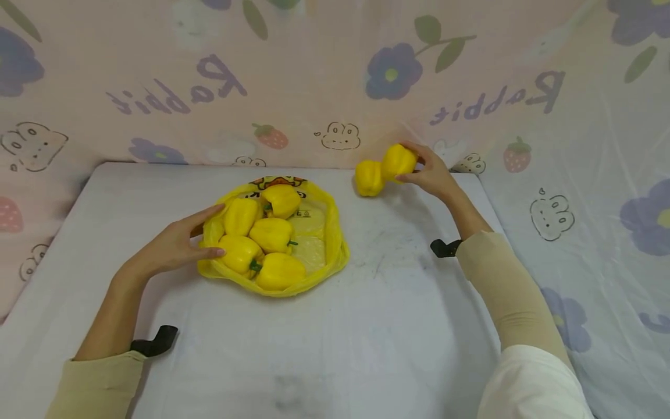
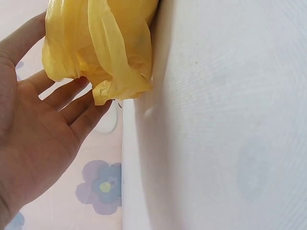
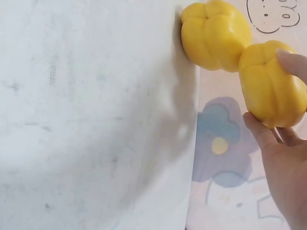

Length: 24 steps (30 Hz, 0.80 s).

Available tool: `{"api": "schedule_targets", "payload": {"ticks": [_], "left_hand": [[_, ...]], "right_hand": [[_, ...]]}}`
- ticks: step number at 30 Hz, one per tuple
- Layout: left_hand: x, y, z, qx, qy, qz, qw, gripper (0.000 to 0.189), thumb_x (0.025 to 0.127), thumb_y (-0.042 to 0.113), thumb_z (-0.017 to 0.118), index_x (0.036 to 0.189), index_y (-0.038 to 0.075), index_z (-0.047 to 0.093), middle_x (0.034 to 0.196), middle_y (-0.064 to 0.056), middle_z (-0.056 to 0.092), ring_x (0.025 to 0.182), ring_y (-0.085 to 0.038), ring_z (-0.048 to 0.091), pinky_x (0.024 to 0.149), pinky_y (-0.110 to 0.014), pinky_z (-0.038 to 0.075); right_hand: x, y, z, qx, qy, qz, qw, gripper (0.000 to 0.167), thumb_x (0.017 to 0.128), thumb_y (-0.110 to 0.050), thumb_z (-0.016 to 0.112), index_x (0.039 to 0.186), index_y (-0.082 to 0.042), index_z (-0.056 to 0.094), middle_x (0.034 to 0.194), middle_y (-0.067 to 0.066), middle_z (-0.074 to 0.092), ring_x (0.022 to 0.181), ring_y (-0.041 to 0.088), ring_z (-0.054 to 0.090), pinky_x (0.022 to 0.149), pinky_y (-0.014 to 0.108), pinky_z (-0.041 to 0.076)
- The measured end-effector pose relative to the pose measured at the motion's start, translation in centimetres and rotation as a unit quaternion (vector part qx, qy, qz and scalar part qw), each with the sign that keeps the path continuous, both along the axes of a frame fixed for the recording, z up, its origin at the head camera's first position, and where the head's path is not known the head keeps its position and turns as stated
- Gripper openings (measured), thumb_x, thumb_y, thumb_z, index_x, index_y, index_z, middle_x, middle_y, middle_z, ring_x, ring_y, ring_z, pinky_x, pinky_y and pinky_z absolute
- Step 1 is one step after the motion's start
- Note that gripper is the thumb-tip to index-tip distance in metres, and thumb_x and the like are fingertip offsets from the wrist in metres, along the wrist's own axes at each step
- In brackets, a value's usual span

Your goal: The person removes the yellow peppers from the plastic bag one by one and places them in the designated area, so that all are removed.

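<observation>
The right hand (image 1: 431, 174) holds up a yellow pepper (image 1: 398, 162) just beside another pepper (image 1: 369, 178); the left hand (image 1: 175, 241) touches an open-topped yellow bag (image 1: 337, 250) holding five more peppers (image 1: 271, 234).

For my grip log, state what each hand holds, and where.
The right hand grips a yellow pepper by its sides; the left hand holds the yellow bag by its left edge.

seven yellow peppers (image 1: 272, 234), one yellow bag (image 1: 337, 250), two hands (image 1: 170, 243)
</observation>
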<state>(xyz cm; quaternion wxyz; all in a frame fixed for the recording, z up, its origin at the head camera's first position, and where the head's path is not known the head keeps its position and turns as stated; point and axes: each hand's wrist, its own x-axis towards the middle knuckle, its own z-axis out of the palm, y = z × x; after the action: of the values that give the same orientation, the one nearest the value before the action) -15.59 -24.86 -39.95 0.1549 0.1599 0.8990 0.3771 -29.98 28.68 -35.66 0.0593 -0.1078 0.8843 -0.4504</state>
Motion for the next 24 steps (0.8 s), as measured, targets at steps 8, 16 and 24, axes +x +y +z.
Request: {"api": "schedule_targets", "payload": {"ticks": [8,16,24], "left_hand": [[0.0,0.1,-0.1,0.009,0.001,-0.001,1.0000,0.094,0.087,0.039,0.077,0.160,0.021,0.020,0.164,-0.014,0.020,0.143,-0.047,0.029,0.114,-0.064,0.024],[-0.1,0.1,0.0,0.016,0.001,-0.002,0.9999,0.094,0.087,0.037,0.077,0.160,0.020,0.021,0.164,-0.014,0.020,0.142,-0.046,0.030,0.114,-0.063,0.025],[0.1,0.2,0.2,0.007,-0.006,-0.001,1.0000,0.095,0.087,0.038,0.077,0.160,0.020,0.020,0.163,-0.016,0.020,0.141,-0.048,0.030,0.112,-0.066,0.026]], "right_hand": [[0.2,0.9,-0.5,0.014,-0.022,-0.010,0.9996,0.083,0.085,-0.011,0.078,0.156,-0.015,0.034,0.159,0.010,0.030,0.140,0.037,0.035,0.114,0.052,0.034],[-0.2,1.8,-2.3,0.036,-0.030,-0.021,0.9987,0.078,0.085,-0.017,0.079,0.153,-0.020,0.040,0.158,0.008,0.034,0.140,0.035,0.036,0.114,0.051,0.033],[0.7,0.7,-2.1,0.019,-0.049,-0.012,0.9986,0.077,0.085,-0.006,0.076,0.153,-0.009,0.039,0.159,0.014,0.032,0.143,0.038,0.031,0.116,0.056,0.027]]}}
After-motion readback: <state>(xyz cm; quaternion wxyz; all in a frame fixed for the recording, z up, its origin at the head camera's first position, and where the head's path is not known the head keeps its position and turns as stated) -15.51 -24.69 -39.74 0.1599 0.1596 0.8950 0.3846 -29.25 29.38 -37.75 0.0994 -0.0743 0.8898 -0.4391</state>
